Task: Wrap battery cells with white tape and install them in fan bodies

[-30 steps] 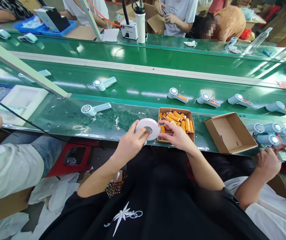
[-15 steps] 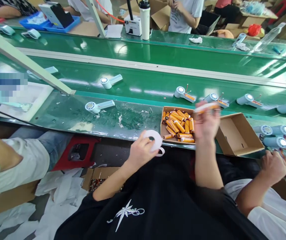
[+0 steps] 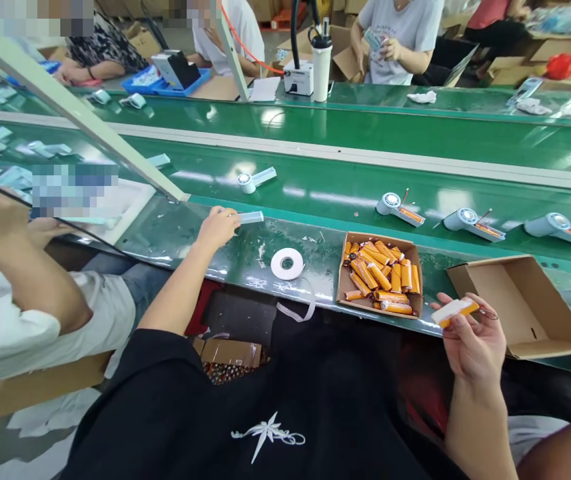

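My left hand (image 3: 219, 227) is closed over the round head of a light-blue handheld fan, whose open handle (image 3: 252, 217) sticks out to the right. In my right hand (image 3: 475, 343), raised in front of the bench edge, is an orange battery (image 3: 458, 310) with a white strip on it and a thin wire near the fingertips. Between my hands a roll of white tape (image 3: 287, 264) lies flat on the bench, its loose end (image 3: 299, 313) hanging over the edge. A cardboard box of orange batteries (image 3: 380, 273) stands left of my right hand.
An open cardboard box (image 3: 540, 303) sits to the right. More fans rest on the green conveyor (image 3: 325, 180), some with batteries in their handles (image 3: 410, 215). A slanted metal post (image 3: 90, 127) crosses the left side. Co-workers sit on both sides and across the line.
My left hand has let go of the tape roll, now on the bench, and moved left onto the fan. My right hand has moved right and lower with the battery. The view has shifted.
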The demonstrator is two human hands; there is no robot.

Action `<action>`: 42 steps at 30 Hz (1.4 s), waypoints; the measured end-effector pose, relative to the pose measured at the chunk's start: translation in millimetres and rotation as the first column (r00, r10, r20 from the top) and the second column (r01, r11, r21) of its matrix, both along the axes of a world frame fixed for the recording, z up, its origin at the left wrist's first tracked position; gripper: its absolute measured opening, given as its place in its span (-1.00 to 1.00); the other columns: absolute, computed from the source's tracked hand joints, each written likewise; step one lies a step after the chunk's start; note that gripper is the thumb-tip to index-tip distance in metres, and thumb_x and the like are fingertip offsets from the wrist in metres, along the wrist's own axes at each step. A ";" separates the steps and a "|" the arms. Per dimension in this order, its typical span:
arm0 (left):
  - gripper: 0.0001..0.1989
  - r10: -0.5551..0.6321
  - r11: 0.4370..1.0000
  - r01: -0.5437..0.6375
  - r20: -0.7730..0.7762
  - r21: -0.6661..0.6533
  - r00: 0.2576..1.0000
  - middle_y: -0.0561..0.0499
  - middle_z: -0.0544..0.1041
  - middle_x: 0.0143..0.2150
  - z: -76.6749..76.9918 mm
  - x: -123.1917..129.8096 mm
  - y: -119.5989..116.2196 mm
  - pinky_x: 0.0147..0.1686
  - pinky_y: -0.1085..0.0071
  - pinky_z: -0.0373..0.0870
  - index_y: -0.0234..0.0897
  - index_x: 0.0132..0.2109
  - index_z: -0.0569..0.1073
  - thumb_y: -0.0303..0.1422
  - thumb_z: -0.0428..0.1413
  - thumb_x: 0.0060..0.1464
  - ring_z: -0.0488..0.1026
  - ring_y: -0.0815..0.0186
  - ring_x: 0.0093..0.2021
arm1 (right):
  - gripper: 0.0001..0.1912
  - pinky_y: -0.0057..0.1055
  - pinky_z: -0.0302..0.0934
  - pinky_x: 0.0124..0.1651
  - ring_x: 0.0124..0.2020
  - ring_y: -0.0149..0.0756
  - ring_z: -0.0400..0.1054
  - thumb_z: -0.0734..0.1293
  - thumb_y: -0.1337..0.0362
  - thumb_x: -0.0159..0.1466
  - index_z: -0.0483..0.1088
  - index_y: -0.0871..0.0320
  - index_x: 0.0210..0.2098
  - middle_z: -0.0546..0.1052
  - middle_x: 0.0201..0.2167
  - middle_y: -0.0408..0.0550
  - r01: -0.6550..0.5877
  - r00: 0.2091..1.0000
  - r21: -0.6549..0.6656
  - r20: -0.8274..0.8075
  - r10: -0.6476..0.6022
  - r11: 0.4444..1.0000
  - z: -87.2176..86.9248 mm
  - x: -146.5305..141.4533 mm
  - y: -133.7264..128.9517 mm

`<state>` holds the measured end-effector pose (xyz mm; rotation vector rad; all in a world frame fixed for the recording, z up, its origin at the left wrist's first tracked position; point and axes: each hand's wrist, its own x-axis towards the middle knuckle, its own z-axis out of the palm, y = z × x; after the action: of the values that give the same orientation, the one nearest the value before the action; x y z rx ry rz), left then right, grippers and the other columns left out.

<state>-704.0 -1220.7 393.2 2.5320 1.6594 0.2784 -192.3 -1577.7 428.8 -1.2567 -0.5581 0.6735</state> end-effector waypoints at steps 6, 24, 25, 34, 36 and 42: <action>-0.76 -0.356 0.926 0.366 0.110 -0.087 0.928 -0.18 0.60 0.14 13.2 199.5 64.1 0.34 0.06 0.23 -0.30 -0.12 0.70 -0.44 0.18 0.11 0.42 0.03 0.19 | -0.40 -0.11 0.57 0.00 -0.09 -0.10 0.66 0.67 0.20 0.06 0.47 0.01 0.04 0.71 -0.22 -0.09 -0.055 0.982 0.206 0.190 0.015 0.977 26.6 -1.4 107.6; -0.79 -0.231 0.936 0.290 0.277 -0.197 0.933 -0.14 0.69 -0.05 6.1 317.5 65.3 0.01 0.31 0.38 -0.23 -0.09 0.65 -0.29 0.12 0.33 0.59 0.10 0.00 | -0.51 -0.10 0.40 0.05 0.02 0.10 0.57 0.29 -0.02 0.46 0.43 -0.09 0.33 0.64 0.06 0.14 -0.082 -0.164 -0.789 0.613 0.773 0.609 -13.0 -20.1 335.0; -0.79 -0.220 0.939 0.282 0.286 -0.196 0.933 -0.13 0.69 -0.05 6.0 321.4 63.3 0.02 0.31 0.39 -0.23 -0.10 0.64 -0.30 0.11 0.33 0.59 0.11 0.00 | -0.50 -0.07 0.40 0.06 0.03 0.12 0.56 0.28 -0.05 0.46 0.45 -0.09 0.31 0.63 0.07 0.16 -0.067 -0.196 -0.805 0.589 0.784 0.589 -12.4 -22.1 336.9; -0.61 0.198 0.980 -0.194 0.293 -0.043 0.935 -0.27 0.49 0.28 33.0 208.5 94.4 0.35 0.04 0.22 -0.38 0.14 0.52 -0.27 0.24 0.25 0.24 -0.01 0.36 | -0.60 -0.22 0.36 0.16 0.14 -0.02 0.51 0.23 0.14 0.49 0.55 -0.04 0.22 0.60 0.15 0.11 -0.065 -0.365 -0.834 0.531 0.765 0.548 -8.4 -24.6 347.7; -0.68 0.284 0.959 -0.278 0.224 -0.057 0.932 -0.24 0.50 0.27 37.3 163.0 95.4 0.34 0.03 0.23 -0.42 0.10 0.54 -0.37 0.19 0.25 0.18 0.02 0.35 | -0.60 -0.23 0.37 0.13 0.13 -0.02 0.51 0.27 0.14 0.46 0.55 -0.07 0.23 0.61 0.15 0.07 -0.056 -0.350 -0.834 0.531 0.772 0.549 -9.9 -19.0 346.5; -0.67 0.269 0.963 -0.271 0.131 -0.003 0.954 -0.12 0.50 0.30 31.4 74.3 10.0 0.23 -0.06 0.36 -0.23 0.12 0.61 -0.39 0.06 0.32 0.16 -0.12 0.34 | -0.58 -0.25 0.37 0.13 0.11 -0.04 0.53 0.35 0.06 0.43 0.53 -0.18 0.25 0.63 0.15 -0.08 -0.043 -0.261 -0.831 0.546 0.796 0.555 -13.7 -6.2 343.0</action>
<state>-629.7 -1210.7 424.6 2.2371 1.9544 0.4693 -198.4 -1234.7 415.1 -2.0167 -2.5217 0.3835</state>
